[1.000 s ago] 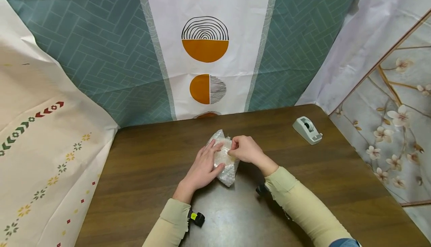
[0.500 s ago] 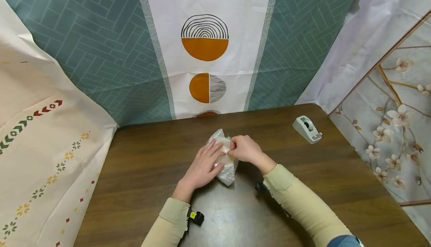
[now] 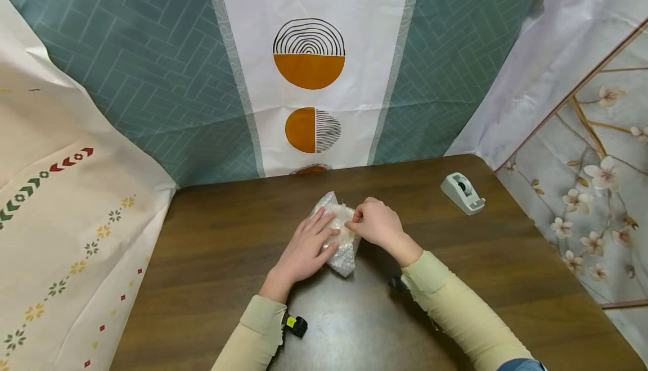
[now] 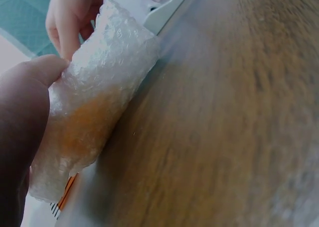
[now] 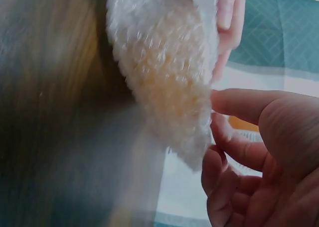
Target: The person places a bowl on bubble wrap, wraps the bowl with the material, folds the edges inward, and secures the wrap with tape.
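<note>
A bundle of bubble wrap (image 3: 343, 261) lies on the wooden table in the head view. An orange patch (image 4: 87, 125) shows through its side in the left wrist view; what is inside is veiled by the wrap. My left hand (image 3: 304, 250) rests flat over the bundle's left part, fingers spread, thumb toward the near end. From the right, my right hand (image 3: 377, 225) pinches at the top of the wrap with thumb and forefinger. In the right wrist view, that thumb (image 5: 244, 102) and forefinger meet the wrap's edge, the other fingers curled.
A pale tape dispenser (image 3: 462, 194) stands at the table's back right. Patterned cloths (image 3: 197, 90) hang behind the table and along both sides. A small black camera (image 3: 298, 327) is strapped at the left wrist.
My right hand has shifted slightly right along the top of the wrap, its fingertips still at it. The left hand stays in place on the bundle.
</note>
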{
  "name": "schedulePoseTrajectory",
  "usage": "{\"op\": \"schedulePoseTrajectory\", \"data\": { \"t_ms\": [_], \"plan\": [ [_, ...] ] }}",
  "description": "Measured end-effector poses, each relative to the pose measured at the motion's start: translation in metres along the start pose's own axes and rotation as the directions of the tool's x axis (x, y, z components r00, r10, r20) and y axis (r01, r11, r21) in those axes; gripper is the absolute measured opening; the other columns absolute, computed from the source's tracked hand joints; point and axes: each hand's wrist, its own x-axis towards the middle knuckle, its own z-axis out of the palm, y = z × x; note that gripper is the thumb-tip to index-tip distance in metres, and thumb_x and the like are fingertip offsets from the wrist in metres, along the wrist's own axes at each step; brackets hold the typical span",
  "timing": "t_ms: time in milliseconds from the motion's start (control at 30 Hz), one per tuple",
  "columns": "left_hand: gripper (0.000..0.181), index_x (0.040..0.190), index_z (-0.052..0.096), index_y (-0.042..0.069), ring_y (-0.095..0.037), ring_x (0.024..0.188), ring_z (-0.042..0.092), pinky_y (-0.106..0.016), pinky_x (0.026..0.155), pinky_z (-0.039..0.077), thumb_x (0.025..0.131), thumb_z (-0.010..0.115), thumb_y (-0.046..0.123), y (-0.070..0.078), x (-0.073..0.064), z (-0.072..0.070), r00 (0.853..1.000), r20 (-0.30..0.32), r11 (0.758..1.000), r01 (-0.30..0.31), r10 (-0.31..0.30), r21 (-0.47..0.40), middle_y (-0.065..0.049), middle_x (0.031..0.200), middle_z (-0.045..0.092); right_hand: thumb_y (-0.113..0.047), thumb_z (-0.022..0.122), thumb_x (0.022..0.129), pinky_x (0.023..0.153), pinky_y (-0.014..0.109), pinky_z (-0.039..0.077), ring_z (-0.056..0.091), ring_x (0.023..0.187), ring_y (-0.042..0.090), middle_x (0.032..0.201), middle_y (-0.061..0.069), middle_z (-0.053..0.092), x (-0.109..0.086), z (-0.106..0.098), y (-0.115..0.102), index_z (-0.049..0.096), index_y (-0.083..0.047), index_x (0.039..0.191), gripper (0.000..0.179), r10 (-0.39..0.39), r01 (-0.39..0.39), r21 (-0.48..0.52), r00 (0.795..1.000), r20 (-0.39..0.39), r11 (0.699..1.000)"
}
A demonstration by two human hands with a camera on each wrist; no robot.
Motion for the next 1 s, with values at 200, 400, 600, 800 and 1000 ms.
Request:
{"op": "schedulePoseTrajectory", "data": {
  "t_ms": [200,400,600,800,1000],
  "plan": [
    [0.044,0.137,0.072,0.021,-0.022,0.165,0.012,-0.058,0.127,0.022,0.114,0.046,0.048,0.001,0.000,0.001,1.000,-0.014,1.000,-0.008,0.009,0.019,0.000,0.172,0.036,-0.037,0.085,0.087,0.053,0.036,0.049,0.060,0.069,0.017,0.087,-0.001,0.063,0.008,0.004,0.008,0.071,-0.022,0.069,0.028,0.029,-0.029,0.000,1.000,0.001,1.000],
    [0.044,0.137,0.073,0.020,-0.027,0.163,0.019,-0.063,0.123,0.028,0.114,0.046,0.047,0.003,0.001,0.003,0.999,-0.043,0.998,-0.029,0.031,0.048,-0.003,0.170,0.040,-0.034,0.082,0.084,0.054,0.037,0.043,0.056,0.067,0.021,0.081,0.003,0.057,0.013,0.011,0.012,0.058,-0.017,0.080,0.029,0.048,-0.048,0.007,0.999,-0.006,0.999],
    [0.043,0.136,0.074,0.020,-0.028,0.163,0.021,-0.064,0.123,0.028,0.113,0.048,0.046,0.004,0.002,0.003,0.998,-0.053,0.998,-0.018,0.021,0.063,-0.004,0.169,0.042,-0.035,0.084,0.085,0.060,0.037,0.044,0.057,0.071,0.018,0.084,0.000,0.061,0.015,0.018,0.016,0.059,-0.016,0.094,0.032,0.088,-0.086,0.101,0.996,-0.014,0.991],
    [0.041,0.132,0.075,0.020,-0.028,0.163,0.021,-0.064,0.123,0.029,0.113,0.049,0.044,0.007,0.004,0.002,0.998,-0.057,0.996,-0.024,0.029,0.082,-0.004,0.168,0.044,-0.032,0.086,0.087,0.064,0.036,0.045,0.058,0.074,0.019,0.087,0.000,0.061,0.016,0.022,0.025,0.061,-0.014,0.101,0.033,0.070,-0.065,0.237,0.997,-0.014,0.969],
    [0.039,0.130,0.075,0.019,-0.029,0.163,0.021,-0.065,0.122,0.029,0.113,0.050,0.044,0.008,0.004,0.003,0.998,-0.066,0.997,-0.017,0.022,0.076,-0.005,0.167,0.044,-0.027,0.084,0.095,0.074,0.032,0.047,0.056,0.083,0.020,0.092,0.006,0.061,0.023,0.029,0.052,0.064,-0.005,0.108,0.032,0.015,-0.096,0.626,0.991,0.133,0.774]
  ]
}}
